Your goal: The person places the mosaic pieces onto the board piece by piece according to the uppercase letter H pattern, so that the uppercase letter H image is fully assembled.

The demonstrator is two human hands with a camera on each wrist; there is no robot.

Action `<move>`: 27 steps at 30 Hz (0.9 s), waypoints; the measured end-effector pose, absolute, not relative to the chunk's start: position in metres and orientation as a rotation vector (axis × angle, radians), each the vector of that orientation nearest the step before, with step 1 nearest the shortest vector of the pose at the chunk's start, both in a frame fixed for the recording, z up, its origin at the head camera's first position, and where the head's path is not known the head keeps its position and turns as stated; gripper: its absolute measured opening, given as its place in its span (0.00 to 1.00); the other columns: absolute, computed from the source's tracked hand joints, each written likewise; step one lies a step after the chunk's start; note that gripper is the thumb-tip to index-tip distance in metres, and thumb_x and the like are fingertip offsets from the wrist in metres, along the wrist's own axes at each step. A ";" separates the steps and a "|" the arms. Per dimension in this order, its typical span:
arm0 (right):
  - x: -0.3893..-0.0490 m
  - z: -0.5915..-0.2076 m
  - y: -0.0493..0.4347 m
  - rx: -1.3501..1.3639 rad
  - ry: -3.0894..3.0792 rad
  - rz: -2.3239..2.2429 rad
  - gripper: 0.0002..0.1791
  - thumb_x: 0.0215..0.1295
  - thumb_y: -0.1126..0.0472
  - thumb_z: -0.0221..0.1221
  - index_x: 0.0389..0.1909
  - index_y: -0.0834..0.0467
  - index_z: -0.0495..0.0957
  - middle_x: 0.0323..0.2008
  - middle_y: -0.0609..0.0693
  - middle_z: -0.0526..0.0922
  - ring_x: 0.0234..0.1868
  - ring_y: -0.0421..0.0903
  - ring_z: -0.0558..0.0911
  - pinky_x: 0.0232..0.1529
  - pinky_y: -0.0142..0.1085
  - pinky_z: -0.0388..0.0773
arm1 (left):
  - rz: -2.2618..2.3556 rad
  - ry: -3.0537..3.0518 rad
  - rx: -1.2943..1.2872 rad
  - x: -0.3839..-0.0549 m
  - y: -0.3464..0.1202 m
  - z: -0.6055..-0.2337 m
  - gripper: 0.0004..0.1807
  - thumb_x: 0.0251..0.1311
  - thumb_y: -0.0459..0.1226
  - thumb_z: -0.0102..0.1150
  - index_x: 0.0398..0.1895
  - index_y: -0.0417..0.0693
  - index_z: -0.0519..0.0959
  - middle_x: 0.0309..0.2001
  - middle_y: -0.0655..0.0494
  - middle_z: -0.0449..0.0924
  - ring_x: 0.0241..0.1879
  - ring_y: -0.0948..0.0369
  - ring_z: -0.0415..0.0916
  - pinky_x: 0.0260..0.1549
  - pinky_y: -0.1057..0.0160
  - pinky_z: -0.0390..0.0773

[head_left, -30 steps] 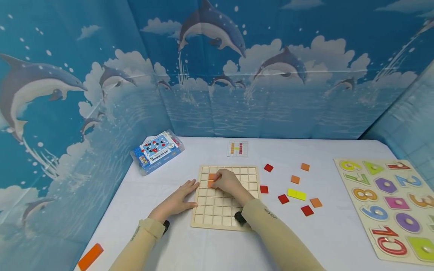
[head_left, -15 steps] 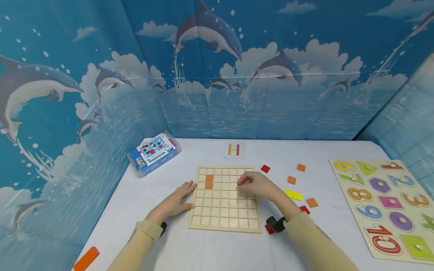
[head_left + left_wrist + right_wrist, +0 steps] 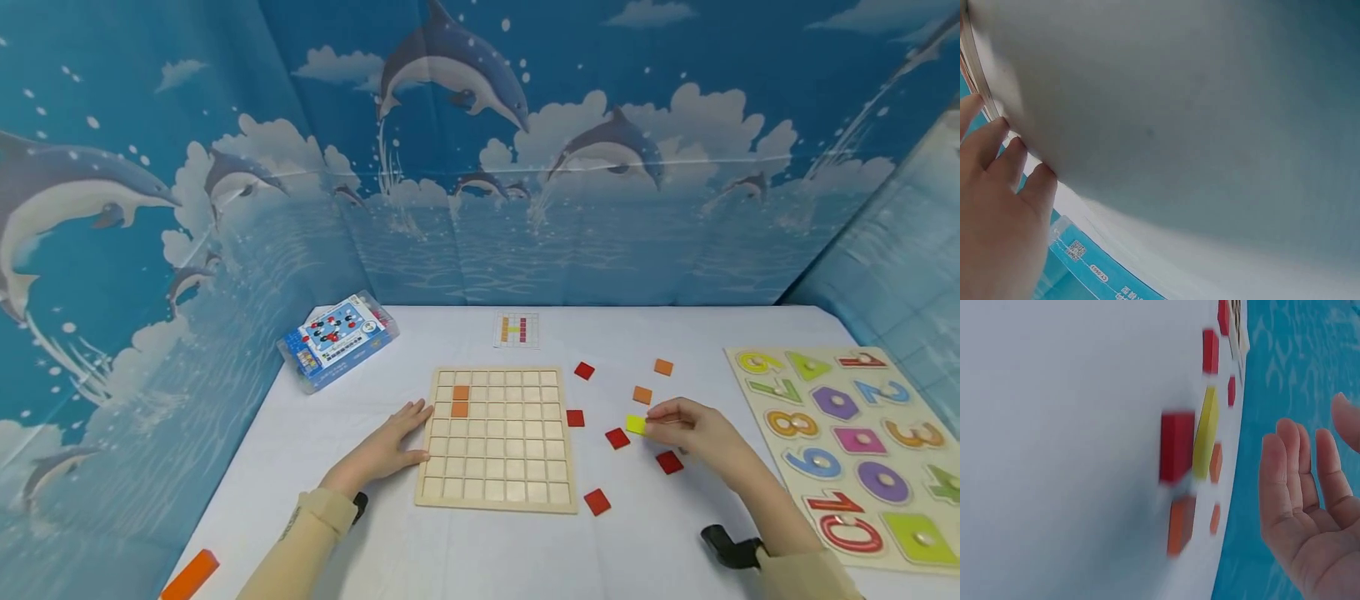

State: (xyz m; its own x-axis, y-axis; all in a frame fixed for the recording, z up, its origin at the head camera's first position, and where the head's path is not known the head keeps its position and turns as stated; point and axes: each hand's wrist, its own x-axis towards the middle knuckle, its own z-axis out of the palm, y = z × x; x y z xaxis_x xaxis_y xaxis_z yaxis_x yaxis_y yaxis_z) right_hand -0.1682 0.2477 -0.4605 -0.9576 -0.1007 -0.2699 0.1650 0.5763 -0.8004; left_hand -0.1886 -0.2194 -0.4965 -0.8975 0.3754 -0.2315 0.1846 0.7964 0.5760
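Head view: grid board as reference. Yellow strip lies off its right side, long axis roughly left-right, one end aimed at the board. Right hand is outboard of the board, fingertips overlapping the strip's outer end; clearly the nearer hand. Left hand is on the opposite side, at the board's left edge. Two orange tiles sit in the board's second column from left, bare cells to their right. Between strip and board: one red tile, then another red tile just beside the right edge. A low lift should clear both, I'd judge; the board's right rim is the edge to watch. Left wrist view: left fingers straight, tips at the board edge, nothing pinched; strip not visible. Right wrist view: right fingers extended, thumb apart, nothing held. Strip is on the tablecloth, apart from the fingers here, pointing up-frame toward the board. Red tile crowds its camera side; can't tell if touching.
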 end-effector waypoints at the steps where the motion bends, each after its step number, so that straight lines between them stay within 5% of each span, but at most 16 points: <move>1: -0.167 -0.461 0.254 0.084 2.531 -1.321 0.27 0.67 0.47 0.62 0.57 0.62 0.73 0.46 0.54 0.84 0.41 0.44 0.79 0.40 0.34 0.79 | 0.801 2.651 0.418 -0.188 -0.220 -0.496 0.41 0.63 0.41 0.64 0.77 0.47 0.57 0.79 0.46 0.48 0.78 0.45 0.40 0.74 0.41 0.50; 7: -0.162 -0.464 0.281 0.222 2.552 -1.312 0.33 0.67 0.43 0.60 0.61 0.63 0.70 0.47 0.54 0.85 0.42 0.42 0.82 0.46 0.36 0.77 | 0.804 2.663 0.413 -0.187 -0.220 -0.494 0.41 0.62 0.40 0.64 0.76 0.47 0.58 0.78 0.45 0.49 0.78 0.44 0.41 0.74 0.40 0.50; 13: -0.160 -0.469 0.294 0.249 2.597 -1.284 0.33 0.67 0.43 0.60 0.61 0.65 0.71 0.47 0.54 0.84 0.39 0.35 0.80 0.41 0.30 0.78 | 0.798 2.665 0.402 -0.188 -0.219 -0.496 0.41 0.62 0.41 0.64 0.77 0.47 0.57 0.79 0.46 0.48 0.79 0.45 0.40 0.74 0.40 0.50; 27: -0.165 -0.485 0.296 0.327 2.582 -1.262 0.30 0.67 0.49 0.61 0.59 0.66 0.70 0.47 0.61 0.82 0.43 0.49 0.80 0.36 0.28 0.79 | 0.801 2.665 0.376 -0.186 -0.216 -0.499 0.42 0.61 0.41 0.65 0.77 0.48 0.58 0.79 0.47 0.49 0.79 0.45 0.40 0.74 0.40 0.49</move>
